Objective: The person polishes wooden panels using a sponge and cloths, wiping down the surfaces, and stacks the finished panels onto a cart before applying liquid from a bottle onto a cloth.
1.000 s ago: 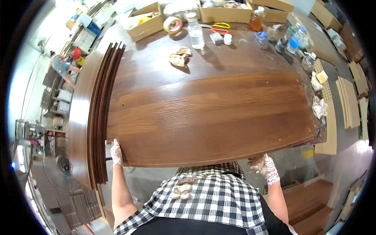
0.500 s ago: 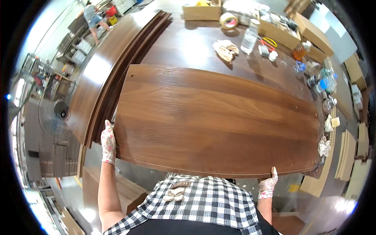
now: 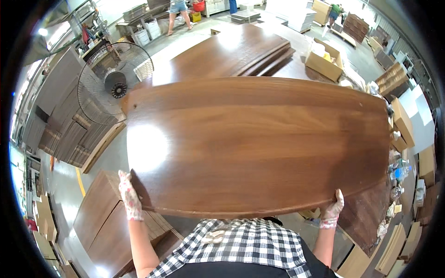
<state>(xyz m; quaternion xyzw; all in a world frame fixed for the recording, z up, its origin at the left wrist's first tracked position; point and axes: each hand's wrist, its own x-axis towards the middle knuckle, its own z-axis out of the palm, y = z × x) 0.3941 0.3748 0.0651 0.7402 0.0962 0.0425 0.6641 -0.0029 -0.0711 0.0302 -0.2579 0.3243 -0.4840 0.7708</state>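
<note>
A large brown wood-grain panel is held up in front of me, spanning most of the view. My left hand, in a flowered white glove, grips its near left corner. On the near edge toward the right, my right hand holds on in a matching glove, thumb over the top. The fingers of both hands are partly hidden beneath the panel. Behind it, more brown panels lie stacked on the worktable, whose dark top shows at the right.
A round fan stands at the left, close to the panel's end. Stacked boards lie low at the left. An open cardboard box sits at the far side, with bottles along the right. A person stands far back.
The panel has come up off the worktable and turned left in both hands, now covering part of the stacked panels. My view has swung left, bringing the fan closer to the middle.
</note>
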